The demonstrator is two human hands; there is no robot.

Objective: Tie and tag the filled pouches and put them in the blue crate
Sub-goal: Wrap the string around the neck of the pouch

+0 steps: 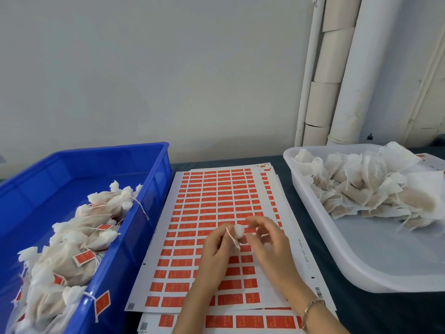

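Blue crate (154,169), white pouches (72,256), red-orange label sheets (216,196).

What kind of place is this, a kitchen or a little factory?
Probably a small packing workshop. The blue crate holds tied, red-tagged pouches, the white tray holds untied pouches, and sheets of red labels lie between them, where the left hand grips one pouch.
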